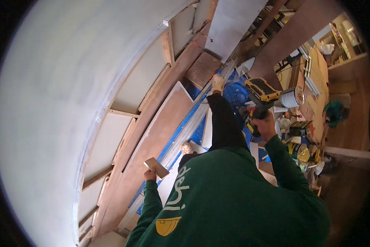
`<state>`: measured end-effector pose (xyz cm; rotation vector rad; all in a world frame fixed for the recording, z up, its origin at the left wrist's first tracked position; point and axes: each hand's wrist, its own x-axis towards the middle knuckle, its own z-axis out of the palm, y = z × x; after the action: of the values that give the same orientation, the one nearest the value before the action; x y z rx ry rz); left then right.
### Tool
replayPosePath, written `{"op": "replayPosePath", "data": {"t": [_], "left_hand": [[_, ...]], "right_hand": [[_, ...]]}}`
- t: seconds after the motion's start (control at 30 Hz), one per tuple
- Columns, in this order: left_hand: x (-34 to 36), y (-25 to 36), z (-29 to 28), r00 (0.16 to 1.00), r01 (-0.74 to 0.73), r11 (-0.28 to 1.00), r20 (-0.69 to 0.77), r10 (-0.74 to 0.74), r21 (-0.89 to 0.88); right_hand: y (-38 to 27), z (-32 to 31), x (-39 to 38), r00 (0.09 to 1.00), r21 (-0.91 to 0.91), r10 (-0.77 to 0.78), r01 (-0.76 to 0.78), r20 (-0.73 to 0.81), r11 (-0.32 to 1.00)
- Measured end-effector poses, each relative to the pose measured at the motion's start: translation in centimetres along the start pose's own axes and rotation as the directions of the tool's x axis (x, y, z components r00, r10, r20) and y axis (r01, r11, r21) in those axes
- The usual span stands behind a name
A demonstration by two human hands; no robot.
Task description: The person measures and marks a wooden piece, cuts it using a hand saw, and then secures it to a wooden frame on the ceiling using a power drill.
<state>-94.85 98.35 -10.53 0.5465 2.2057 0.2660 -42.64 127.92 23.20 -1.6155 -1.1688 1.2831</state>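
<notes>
My left hand (150, 174), at the lower left of centre, grips a small rectangular wooden block (158, 166). My right hand (264, 124), right of centre, is wrapped round the grip of a yellow-and-black cordless power tool (262, 91). A metal can (292, 98) appears beside the tool's upper end; whether they touch I cannot tell. Below me are my dark trouser legs and pale patterned shoes (218, 82), among white boards and blue sheeting (197, 131).
A white panel wall (45, 115) curves along the left, beside wooden framing and long planks (164, 123). Tall boards (283, 37) lean at the top. Paint cans (298, 150), a cluttered plywood surface (316, 111) and wooden shelving lie to the right.
</notes>
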Motion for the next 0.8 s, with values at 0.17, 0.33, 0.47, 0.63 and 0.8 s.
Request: {"op": "replayPosePath", "data": {"t": [0.17, 0.33, 0.47, 0.63, 0.8], "left_hand": [[-0.2, 5.2, 3.5, 0.991, -0.076, 0.996, -0.111, 0.071, -0.040], [4.5, 18.6, 9.5, 0.987, -0.124, 0.991, -0.092, 0.129, 0.059], [6.4, 36.3, 16.5, 0.973, -0.217, 0.941, -0.014, 0.228, 0.261], [10.1, 55.1, 26.7, 0.986, -0.164, 0.858, 0.087, 0.139, 0.487], [19.7, 63.2, 36.4, 0.991, -0.114, 0.838, 0.115, 0.061, 0.534]], "right_hand": [[2.8, -3.5, 7.3, 0.996, 0.102, 0.062, -0.068, 0.058, 0.992], [4.9, -4.7, 18.8, 0.978, 0.168, 0.169, -0.188, 0.120, 0.968], [9.9, -8.0, 29.9, 0.930, 0.094, 0.252, -0.286, 0.268, 0.954], [19.0, -9.9, 43.2, 0.858, 0.177, 0.357, -0.442, 0.368, 0.879], [24.4, -7.7, 49.0, 0.850, -0.027, 0.456, -0.466, 0.265, 0.884]]}}
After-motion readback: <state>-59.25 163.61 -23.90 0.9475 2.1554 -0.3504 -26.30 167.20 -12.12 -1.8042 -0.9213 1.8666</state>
